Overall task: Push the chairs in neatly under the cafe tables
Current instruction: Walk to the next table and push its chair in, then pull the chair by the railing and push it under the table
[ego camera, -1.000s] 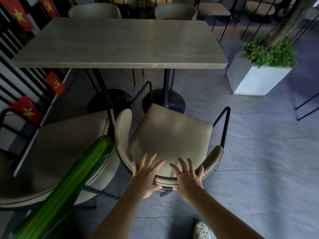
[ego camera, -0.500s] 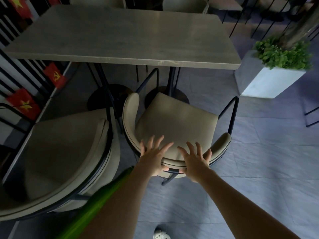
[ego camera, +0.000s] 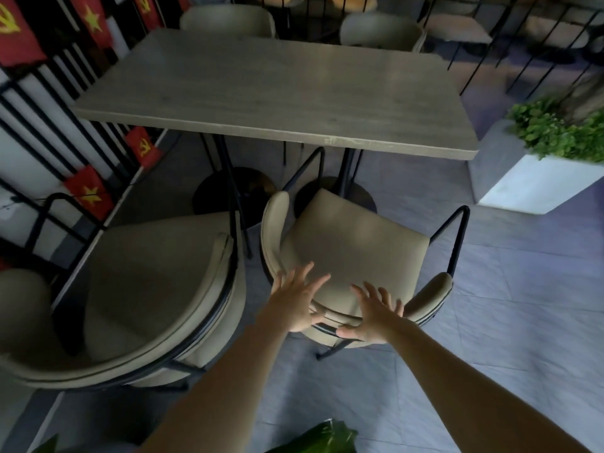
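A green glossy object (ego camera: 322, 440) sits blurred at the bottom edge, nearest the camera; what it is cannot be told. Above it two bare forearms reach forward. The left hand (ego camera: 299, 304) lies with fingers spread on the top of the curved backrest of the beige chair (ego camera: 353, 246), thumb hooked over the rim. The right hand (ego camera: 374, 317) is splayed the same way just beside it, palm on the backrest top and thumb pressing the outer face near the black frame tube. Neither hand curls around anything; both rest flat and fanned.

This chair stands on the grey tiled floor (ego camera: 510, 322), its seat front close to the near edge of the surface (ego camera: 271, 83) but not under it, and it sits turned slightly to the right. A second chair (ego camera: 147, 289), also beige, is just to its left, pulled out further. Beyond the surface two more chair backs (ego camera: 228, 22) show at its far side. A white planter (ego camera: 536, 184) with green foliage stands off to the right, and red flags (ego camera: 88, 194) hang on the black railing at left
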Motion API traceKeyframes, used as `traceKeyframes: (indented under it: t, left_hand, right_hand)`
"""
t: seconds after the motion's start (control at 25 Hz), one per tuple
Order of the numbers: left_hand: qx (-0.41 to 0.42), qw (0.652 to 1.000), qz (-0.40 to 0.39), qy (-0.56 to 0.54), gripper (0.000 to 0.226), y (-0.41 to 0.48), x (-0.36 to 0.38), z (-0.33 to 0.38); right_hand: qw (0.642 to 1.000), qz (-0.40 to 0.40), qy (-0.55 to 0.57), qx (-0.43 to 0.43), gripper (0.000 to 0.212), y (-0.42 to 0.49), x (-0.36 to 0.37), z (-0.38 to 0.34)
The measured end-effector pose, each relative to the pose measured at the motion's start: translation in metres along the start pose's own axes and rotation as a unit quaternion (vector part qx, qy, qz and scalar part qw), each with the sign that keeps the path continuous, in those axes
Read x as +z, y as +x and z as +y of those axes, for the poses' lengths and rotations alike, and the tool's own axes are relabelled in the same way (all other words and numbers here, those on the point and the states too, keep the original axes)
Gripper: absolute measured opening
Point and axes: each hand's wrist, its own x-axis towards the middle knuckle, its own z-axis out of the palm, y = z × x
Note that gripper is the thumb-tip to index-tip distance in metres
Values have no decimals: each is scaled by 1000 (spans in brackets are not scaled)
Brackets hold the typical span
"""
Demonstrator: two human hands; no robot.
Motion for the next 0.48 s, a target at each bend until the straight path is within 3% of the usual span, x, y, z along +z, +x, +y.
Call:
traceKeyframes:
  t: [0.28,0.48]
  left_hand:
    - [-72,993,83,-43,79,-54,-61,-84]
    - [-120,985,36,-114,76,-125,-44,-191]
  right_hand:
    - [990,103,-5,-100,92,1,-20,-138]
    - [987,61,-6,-147,87,-11,26,-241]
